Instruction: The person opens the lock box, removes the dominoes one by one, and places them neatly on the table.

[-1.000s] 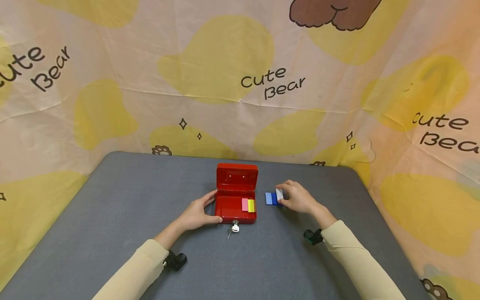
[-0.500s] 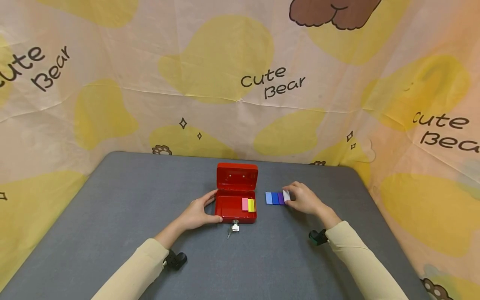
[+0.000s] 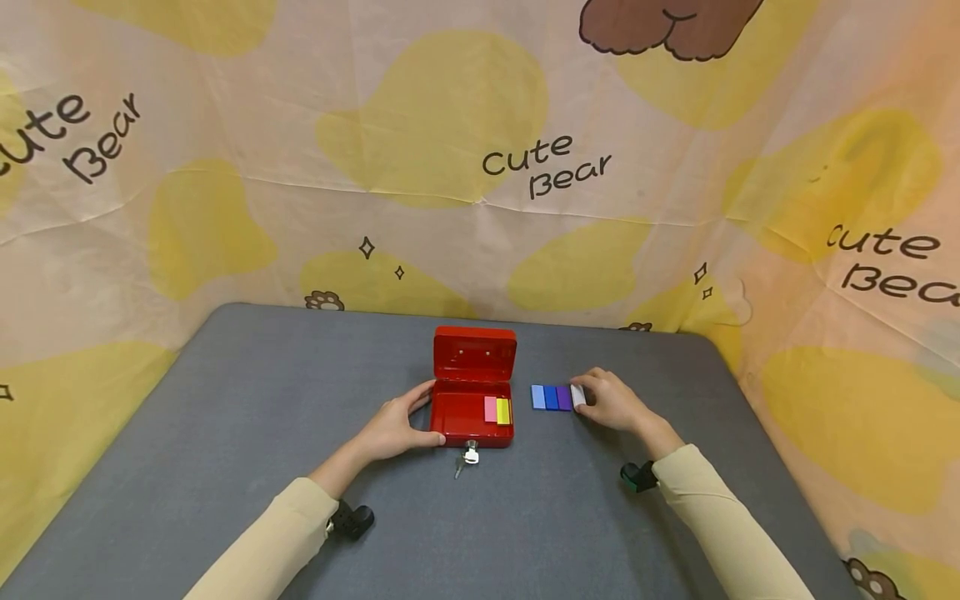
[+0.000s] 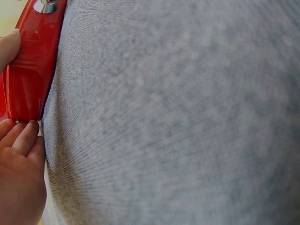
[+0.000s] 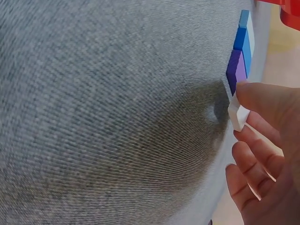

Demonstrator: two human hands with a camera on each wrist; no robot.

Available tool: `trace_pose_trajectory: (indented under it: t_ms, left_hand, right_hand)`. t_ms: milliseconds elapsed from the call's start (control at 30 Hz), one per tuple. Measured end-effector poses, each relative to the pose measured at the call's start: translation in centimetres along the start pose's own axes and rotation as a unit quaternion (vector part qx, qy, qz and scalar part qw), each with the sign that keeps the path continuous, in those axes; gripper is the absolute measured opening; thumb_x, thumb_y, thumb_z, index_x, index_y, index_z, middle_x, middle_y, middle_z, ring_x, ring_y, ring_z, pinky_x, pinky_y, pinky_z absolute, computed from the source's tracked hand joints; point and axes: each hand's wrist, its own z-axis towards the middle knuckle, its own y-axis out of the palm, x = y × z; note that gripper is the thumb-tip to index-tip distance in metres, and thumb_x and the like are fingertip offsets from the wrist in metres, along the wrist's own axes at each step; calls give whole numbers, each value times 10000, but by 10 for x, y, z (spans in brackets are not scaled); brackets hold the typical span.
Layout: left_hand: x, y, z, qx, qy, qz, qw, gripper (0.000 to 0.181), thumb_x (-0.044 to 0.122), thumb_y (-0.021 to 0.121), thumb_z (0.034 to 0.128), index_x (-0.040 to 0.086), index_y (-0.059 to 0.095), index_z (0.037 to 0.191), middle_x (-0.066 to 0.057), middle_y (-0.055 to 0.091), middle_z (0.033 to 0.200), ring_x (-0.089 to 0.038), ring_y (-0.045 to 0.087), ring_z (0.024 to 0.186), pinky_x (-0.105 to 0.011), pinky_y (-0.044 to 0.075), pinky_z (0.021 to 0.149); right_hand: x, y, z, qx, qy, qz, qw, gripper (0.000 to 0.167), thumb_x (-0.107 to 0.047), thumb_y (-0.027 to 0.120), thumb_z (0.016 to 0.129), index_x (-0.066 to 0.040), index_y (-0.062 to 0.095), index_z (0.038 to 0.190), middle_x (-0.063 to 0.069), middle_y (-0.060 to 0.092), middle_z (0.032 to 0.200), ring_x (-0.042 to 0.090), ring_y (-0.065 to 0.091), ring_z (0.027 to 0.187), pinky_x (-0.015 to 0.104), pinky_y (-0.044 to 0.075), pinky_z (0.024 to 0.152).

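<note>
A red cash box stands with its lid raised on the grey table. Its left end is held by my left hand; in the left wrist view the thumb lies at the rim and fingertips touch the side wall. A pink block and a yellow block lie inside, at the right. My right hand pinches a white block between thumb and fingers, at the right end of a row. That row has a purple block, a dark blue block and a light blue block.
Keys hang from the lock on the box's front. Behind the grey table rises a printed cloth backdrop, which also covers the sides. A black wrist strap sits on each arm.
My right hand has moved to the right with the white block, uncovering the purple block, and set it at the row's right end. The left hand and the box have stayed put.
</note>
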Motion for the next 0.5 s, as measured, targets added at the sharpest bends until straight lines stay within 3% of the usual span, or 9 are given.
trace_pose_trajectory:
  t_ms: [500]
  left_hand:
    - [1,0,0,-8,6,-37,10000,903,299,814,674,109,341,1421,-89,422,1417,-202,443,1275,-441,350,1034]
  right_hand:
    - [5,10,0,13,-143,-34,9999,413,-129,712,774,7,617,1152,154,584,1024,268,550,914,434,476,782]
